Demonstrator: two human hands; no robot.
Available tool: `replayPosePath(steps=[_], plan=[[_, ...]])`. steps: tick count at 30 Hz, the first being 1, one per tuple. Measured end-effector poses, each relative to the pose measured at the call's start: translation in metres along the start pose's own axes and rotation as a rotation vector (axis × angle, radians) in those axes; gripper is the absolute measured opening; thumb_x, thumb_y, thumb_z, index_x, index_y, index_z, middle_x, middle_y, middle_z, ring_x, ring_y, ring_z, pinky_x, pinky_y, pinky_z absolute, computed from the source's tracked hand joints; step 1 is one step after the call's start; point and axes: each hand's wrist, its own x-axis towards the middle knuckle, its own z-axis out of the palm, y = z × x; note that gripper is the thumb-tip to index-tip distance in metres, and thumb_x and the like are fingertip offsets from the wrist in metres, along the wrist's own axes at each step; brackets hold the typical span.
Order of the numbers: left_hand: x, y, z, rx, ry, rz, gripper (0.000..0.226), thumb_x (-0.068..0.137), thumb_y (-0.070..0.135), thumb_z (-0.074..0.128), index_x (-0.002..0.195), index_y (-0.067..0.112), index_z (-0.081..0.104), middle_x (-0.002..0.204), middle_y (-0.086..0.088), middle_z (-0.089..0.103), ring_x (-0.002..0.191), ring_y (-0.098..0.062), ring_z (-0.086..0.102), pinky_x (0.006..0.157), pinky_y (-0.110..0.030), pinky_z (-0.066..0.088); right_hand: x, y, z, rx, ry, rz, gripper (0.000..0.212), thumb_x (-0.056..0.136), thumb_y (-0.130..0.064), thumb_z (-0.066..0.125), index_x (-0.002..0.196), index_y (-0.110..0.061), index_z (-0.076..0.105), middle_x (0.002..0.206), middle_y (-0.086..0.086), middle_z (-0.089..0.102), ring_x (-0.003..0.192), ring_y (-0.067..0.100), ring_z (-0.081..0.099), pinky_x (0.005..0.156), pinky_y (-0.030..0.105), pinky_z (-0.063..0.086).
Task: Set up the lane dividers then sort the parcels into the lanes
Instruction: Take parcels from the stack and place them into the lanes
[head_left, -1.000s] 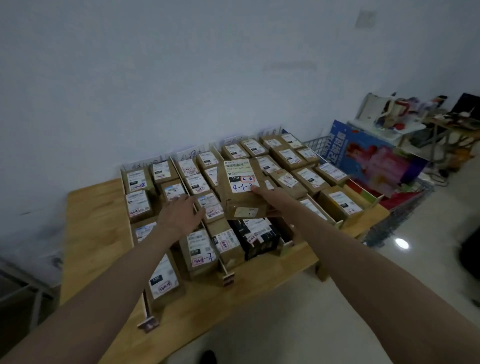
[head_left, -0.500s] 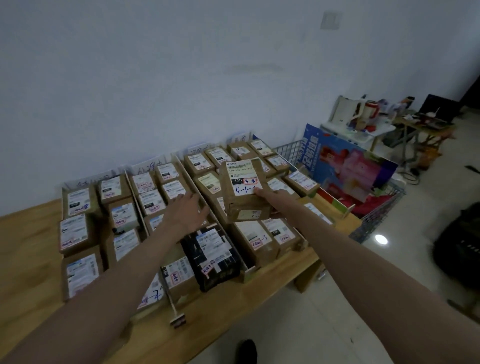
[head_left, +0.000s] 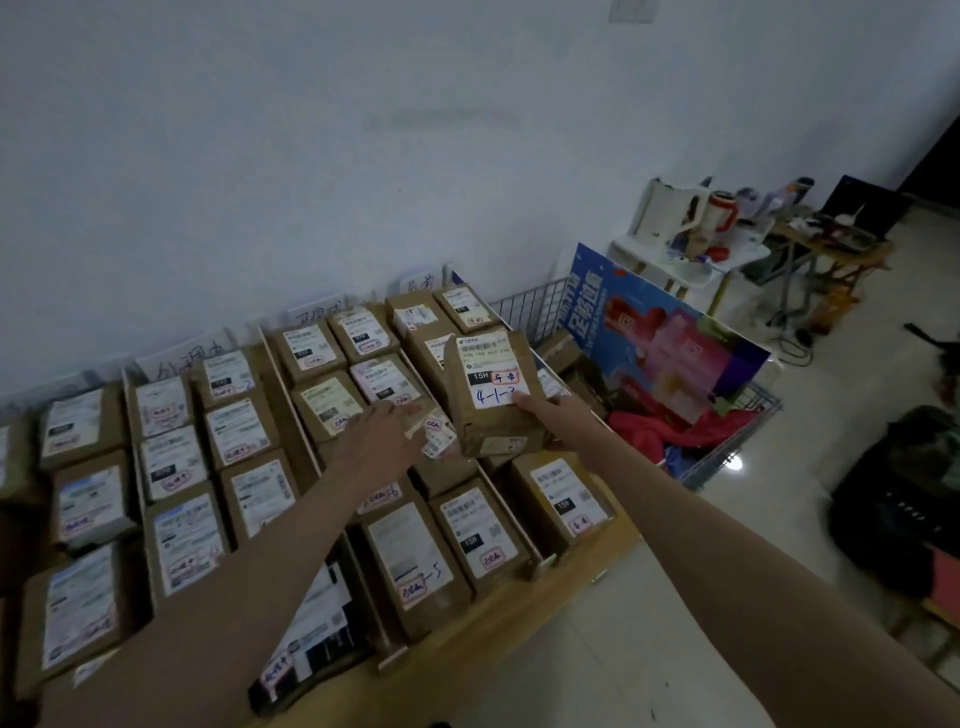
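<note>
Above the packed lanes, my right hand (head_left: 558, 415) grips a box (head_left: 493, 395) tilted upright, sorting underway. Left hand (head_left: 387, 434) rests flat, fingers relaxed, on boxes beside it. Next, I'd guess, find a gap below.

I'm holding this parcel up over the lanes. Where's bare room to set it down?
Lanes are packed edge to edge. Bare wood shows only along the table's front edge, before the front row. The parcel in your right hand hangs over full lanes; left hand rests on parcels.
</note>
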Motion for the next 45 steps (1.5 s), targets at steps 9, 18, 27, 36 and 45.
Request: replayPosePath(steps=[9, 18, 27, 36, 45], plan=[[0.057, 0.067, 0.034, 0.004, -0.021, -0.155, 0.057, 0.1, 0.05, 0.036, 0.146, 0.015, 0.041, 0.151, -0.007, 0.041, 0.139, -0.029, 0.038, 0.106, -0.042, 0.04, 0.081, 0.026, -0.072, 0.004, -0.087, -0.022, 0.062, 0.087, -0.052, 0.068, 0.132, -0.01, 0.056, 0.119, 0.005, 0.066, 0.106, 0.024, 0.065, 0.097, 0.044, 0.054], [0.07, 0.171, 0.083, -0.043, -0.043, -0.328, 0.048, 0.099, 0.045, 0.042, 0.134, 0.015, 0.051, 0.131, -0.008, 0.054, 0.12, -0.028, 0.052, 0.1, -0.043, 0.044, 0.149, 0.076, -0.164, -0.076, -0.228, -0.004, 0.06, 0.083, -0.052, 0.072, 0.126, -0.013, 0.056, 0.115, 0.002, 0.066, 0.104, 0.021, 0.065, 0.088, 0.04, 0.058], [0.063, 0.253, 0.136, -0.008, -0.144, -0.381, 0.057, 0.097, 0.05, 0.045, 0.141, 0.014, 0.046, 0.144, -0.006, 0.047, 0.13, -0.027, 0.046, 0.107, -0.041, 0.039, 0.158, 0.13, -0.225, -0.124, -0.335, -0.051, 0.041, 0.083, -0.051, 0.073, 0.109, -0.021, 0.063, 0.1, -0.01, 0.066, 0.092, 0.012, 0.066, 0.07, 0.028, 0.057], [0.05, 0.272, 0.176, 0.086, -0.251, -0.351, 0.087, 0.085, 0.061, 0.06, 0.153, 0.017, 0.027, 0.16, -0.003, 0.025, 0.143, -0.024, 0.03, 0.12, -0.041, 0.019, 0.149, 0.161, -0.244, -0.165, -0.386, -0.011, 0.028, 0.081, -0.053, 0.073, 0.087, -0.027, 0.063, 0.097, -0.009, 0.069, 0.09, 0.012, 0.068, 0.064, 0.024, 0.055], [0.045, 0.269, 0.181, 0.088, -0.242, -0.444, 0.091, 0.085, 0.061, 0.061, 0.153, 0.015, 0.022, 0.161, -0.003, 0.021, 0.144, -0.023, 0.029, 0.122, -0.045, 0.017, 0.156, 0.161, -0.241, -0.229, -0.381, 0.041, 0.042, 0.085, -0.053, 0.069, 0.105, -0.017, 0.061, 0.103, 0.0, 0.067, 0.096, 0.021, 0.067, 0.077, 0.035, 0.059]])
